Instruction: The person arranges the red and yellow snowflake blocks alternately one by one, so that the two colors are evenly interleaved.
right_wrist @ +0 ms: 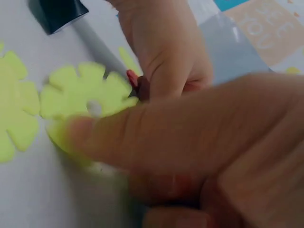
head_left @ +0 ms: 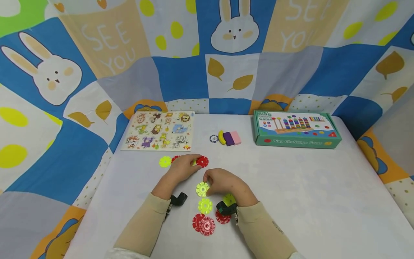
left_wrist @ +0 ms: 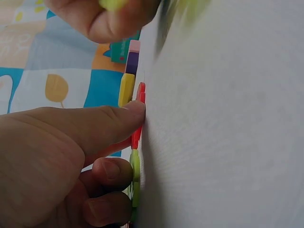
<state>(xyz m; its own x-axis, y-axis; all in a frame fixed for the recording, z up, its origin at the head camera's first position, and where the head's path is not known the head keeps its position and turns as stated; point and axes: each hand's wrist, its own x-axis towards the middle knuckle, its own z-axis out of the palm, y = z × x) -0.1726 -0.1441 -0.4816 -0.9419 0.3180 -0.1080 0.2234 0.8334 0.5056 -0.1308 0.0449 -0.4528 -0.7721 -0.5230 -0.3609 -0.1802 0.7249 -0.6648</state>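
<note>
Several notched plastic discs, yellow-green and red, lie on the white table. My left hand [head_left: 182, 168] pinches the red disc [head_left: 202, 161] at the right end of a row; in the left wrist view the thumb presses on this red disc [left_wrist: 142, 90]. Part of the row is hidden under that hand, with a yellow-green disc [head_left: 165, 161] showing at its left end. My right hand [head_left: 224, 183] pinches another yellow-green disc [head_left: 202, 189] between thumb and fingers, blurred in the right wrist view. Just below it lies a loose yellow-green disc [head_left: 205, 206].
Red discs [head_left: 207, 226] lie near the front, and a yellow-green disc [head_left: 229, 199] is partly behind the right wrist. Farther back are an animal puzzle board [head_left: 158, 131], a poker chip [head_left: 214, 139], a yellow banana-shaped piece [head_left: 221, 137], purple and pink blocks [head_left: 235, 137] and a green game box [head_left: 295, 141].
</note>
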